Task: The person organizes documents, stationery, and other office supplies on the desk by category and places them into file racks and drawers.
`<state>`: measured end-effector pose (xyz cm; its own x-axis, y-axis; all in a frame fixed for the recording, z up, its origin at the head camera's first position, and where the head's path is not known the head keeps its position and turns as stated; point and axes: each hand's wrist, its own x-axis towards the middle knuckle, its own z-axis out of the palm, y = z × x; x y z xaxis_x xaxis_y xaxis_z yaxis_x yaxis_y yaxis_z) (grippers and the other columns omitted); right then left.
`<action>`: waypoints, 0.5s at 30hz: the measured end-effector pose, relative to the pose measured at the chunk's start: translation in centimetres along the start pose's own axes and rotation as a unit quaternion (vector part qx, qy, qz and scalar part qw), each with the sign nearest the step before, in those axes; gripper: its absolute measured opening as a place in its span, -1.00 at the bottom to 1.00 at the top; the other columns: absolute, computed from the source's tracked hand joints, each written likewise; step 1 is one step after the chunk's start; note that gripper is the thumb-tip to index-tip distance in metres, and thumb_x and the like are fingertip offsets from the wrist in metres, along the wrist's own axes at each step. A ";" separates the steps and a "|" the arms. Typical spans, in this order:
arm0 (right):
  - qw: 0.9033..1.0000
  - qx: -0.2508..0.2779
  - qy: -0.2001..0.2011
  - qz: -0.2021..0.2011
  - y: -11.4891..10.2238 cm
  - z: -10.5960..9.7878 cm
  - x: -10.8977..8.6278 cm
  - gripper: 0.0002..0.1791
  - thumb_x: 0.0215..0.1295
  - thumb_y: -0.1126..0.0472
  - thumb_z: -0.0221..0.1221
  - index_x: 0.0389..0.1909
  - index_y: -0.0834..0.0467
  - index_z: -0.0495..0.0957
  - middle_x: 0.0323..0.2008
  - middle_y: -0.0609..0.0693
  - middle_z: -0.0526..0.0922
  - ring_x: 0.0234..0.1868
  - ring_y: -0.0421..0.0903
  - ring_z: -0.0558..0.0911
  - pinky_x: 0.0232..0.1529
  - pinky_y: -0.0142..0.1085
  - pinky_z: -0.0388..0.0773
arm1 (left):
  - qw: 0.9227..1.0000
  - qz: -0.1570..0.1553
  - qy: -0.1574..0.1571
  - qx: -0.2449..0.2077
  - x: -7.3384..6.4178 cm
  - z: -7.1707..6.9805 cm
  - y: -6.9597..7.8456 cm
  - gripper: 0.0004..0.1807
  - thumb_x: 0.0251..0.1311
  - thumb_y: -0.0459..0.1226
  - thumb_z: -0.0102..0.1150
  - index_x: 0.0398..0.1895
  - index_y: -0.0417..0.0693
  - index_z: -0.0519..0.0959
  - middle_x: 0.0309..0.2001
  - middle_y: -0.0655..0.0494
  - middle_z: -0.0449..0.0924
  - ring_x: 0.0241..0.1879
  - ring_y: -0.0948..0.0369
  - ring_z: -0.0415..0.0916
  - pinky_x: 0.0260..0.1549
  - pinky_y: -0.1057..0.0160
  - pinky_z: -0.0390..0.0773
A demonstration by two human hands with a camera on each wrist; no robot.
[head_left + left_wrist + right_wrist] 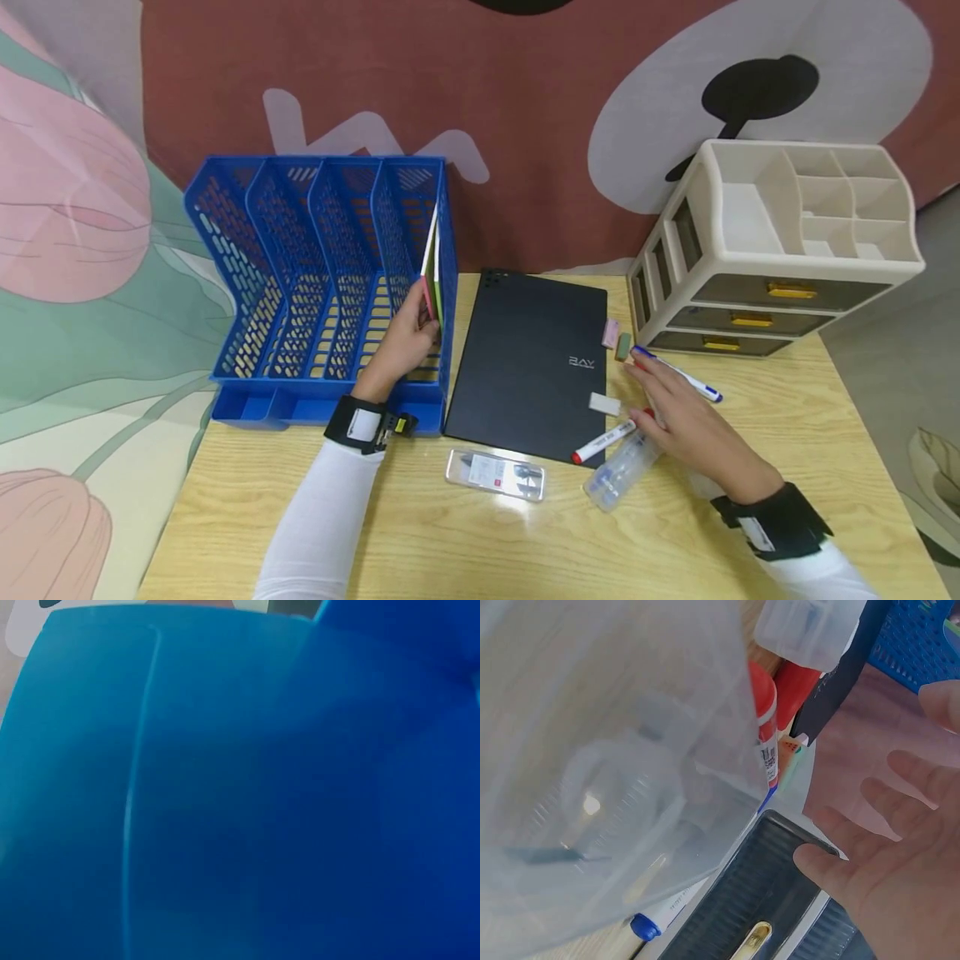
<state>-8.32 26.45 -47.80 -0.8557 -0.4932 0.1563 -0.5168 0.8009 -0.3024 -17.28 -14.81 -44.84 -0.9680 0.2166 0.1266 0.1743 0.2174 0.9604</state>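
Observation:
My left hand reaches into the right-hand slot of the blue file rack and grips thin booklets with white, pink and green edges. They stand upright, leaning against the rack's side wall. In the left wrist view, blue plastic hides hand and booklets. My right hand hovers with spread fingers, holding nothing, over the table's right side. Close to it lie a red marker, a blue marker, a clear plastic case and a white eraser. Translucent plastic fills much of the right wrist view.
A thin black slab with lettering lies between the rack and a white drawer unit. Pink and green erasers lie by its right edge. A clear box with a label lies in front. Patterned cloth hangs behind.

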 end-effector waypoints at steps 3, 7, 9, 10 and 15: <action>1.000 0.008 0.002 0.002 0.1 0.0 -0.1 -0.21 0.14 0.11 0.33 0.38 0.24 0.29 0.46 0.23 0.19 0.39 0.25 0.23 0.24 0.25 0.34 | 1.000 -0.002 -0.015 -0.023 0.1 0.0 0.3 -0.20 0.08 -0.78 -0.27 0.45 -0.27 0.00 0.36 -0.47 0.19 0.33 -0.23 0.20 0.25 -0.21 0.31; 1.000 0.011 0.008 0.000 0.2 0.2 -0.2 -0.21 0.14 0.12 0.34 0.38 0.24 0.29 0.46 0.22 0.19 0.39 0.24 0.24 0.24 0.24 0.34 | 0.999 -0.005 -0.038 -0.037 -0.1 -0.1 1.7 -0.21 0.05 -0.77 -0.22 0.43 -0.40 -0.07 0.40 -0.51 0.08 0.36 -0.30 0.11 0.26 -0.26 0.26; 1.000 0.011 0.010 0.000 0.2 0.3 -0.2 -0.22 0.14 0.12 0.33 0.38 0.24 0.29 0.47 0.21 0.19 0.39 0.24 0.24 0.25 0.23 0.34 | 0.998 -0.004 -0.048 -0.030 -0.2 -0.2 2.4 -0.25 0.10 -0.75 -0.17 0.41 -0.45 -0.08 0.40 -0.54 0.04 0.36 -0.33 0.08 0.25 -0.28 0.27; 1.000 0.011 0.011 0.001 0.2 0.3 -0.2 -0.22 0.15 0.12 0.33 0.38 0.24 0.29 0.47 0.21 0.19 0.39 0.24 0.24 0.25 0.23 0.34 | 0.999 -0.004 -0.050 -0.022 -0.2 -0.2 2.6 -0.27 0.14 -0.73 -0.15 0.41 -0.46 -0.08 0.40 -0.55 0.03 0.36 -0.33 0.08 0.25 -0.27 0.29; 1.000 0.019 -0.006 0.021 0.1 0.5 -0.3 -0.23 0.18 0.11 0.31 0.39 0.20 0.28 0.47 0.21 0.17 0.39 0.24 0.23 0.26 0.26 0.31 | 0.999 0.005 -0.052 0.004 -0.1 -0.3 2.0 -0.29 0.23 -0.69 -0.11 0.44 -0.38 -0.05 0.43 -0.51 -0.01 0.35 -0.33 0.11 0.20 -0.22 0.37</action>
<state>-8.12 26.50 -48.32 -0.8764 -0.4632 0.1316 -0.4786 0.8076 -0.3446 -16.88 -14.72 -42.81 -0.9423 0.3167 0.1085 0.1850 0.2225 0.9572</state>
